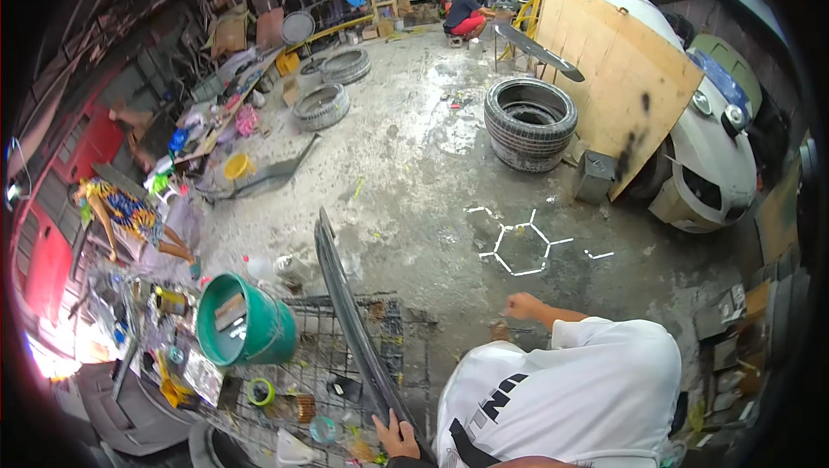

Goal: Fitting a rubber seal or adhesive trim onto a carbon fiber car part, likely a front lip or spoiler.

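My left hand [397, 435] is closed around the near end of a long dark trim strip [352, 317]. The strip looks like a car part, narrow and slightly curved. It slants up and away to the left, past a metal grating [380, 313]. In front of my white shirt, my right hand [522, 306] is curled into a fist, and whether anything is inside it is hidden. Beyond that hand, thin white strips [522, 273] lie on the concrete in a rough hexagon with short branches.
A green bucket [276, 330] stands left of the strip, near a tape roll [260, 392]. Stacked tyres [530, 127], a plywood sheet [604, 53] and a pale car [717, 148] occupy the right. One person [471, 12] squats far back; another [129, 213] bends over at left.
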Demonstrator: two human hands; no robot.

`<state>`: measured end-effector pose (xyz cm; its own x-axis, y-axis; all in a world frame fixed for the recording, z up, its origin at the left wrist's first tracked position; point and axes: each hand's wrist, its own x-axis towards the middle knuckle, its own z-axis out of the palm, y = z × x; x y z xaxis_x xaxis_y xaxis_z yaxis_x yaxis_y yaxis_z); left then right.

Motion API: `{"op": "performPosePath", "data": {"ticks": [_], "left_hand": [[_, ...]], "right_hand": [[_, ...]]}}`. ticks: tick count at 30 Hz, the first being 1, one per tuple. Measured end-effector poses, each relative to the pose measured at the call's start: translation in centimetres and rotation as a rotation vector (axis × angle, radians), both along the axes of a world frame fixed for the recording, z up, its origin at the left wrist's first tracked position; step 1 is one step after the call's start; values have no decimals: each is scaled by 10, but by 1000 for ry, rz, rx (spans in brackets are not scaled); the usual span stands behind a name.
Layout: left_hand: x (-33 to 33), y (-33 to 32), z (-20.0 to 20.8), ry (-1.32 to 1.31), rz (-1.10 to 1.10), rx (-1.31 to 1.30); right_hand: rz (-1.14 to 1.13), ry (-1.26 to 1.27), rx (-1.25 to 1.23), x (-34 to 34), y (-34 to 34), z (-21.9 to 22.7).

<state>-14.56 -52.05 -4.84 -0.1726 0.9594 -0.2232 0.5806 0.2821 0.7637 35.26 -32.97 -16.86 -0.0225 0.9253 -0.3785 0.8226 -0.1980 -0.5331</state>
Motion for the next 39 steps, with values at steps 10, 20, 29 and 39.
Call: {"op": "performPosePath", "data": {"ticks": [10,20,29,39], "left_hand": [[13,41,29,-12,-75,5],[-2,-5,-12,-19,-178,96],[21,-64,-24,266,-86,226],[62,32,100,128,174,-48]], "right_hand": [[-330,-99,-188,48,-120,21],[-384,-175,-184,60,-179,36],[-201,-269,-242,-2,-43,114],[273,-175,-53,-59,183,57]]}}
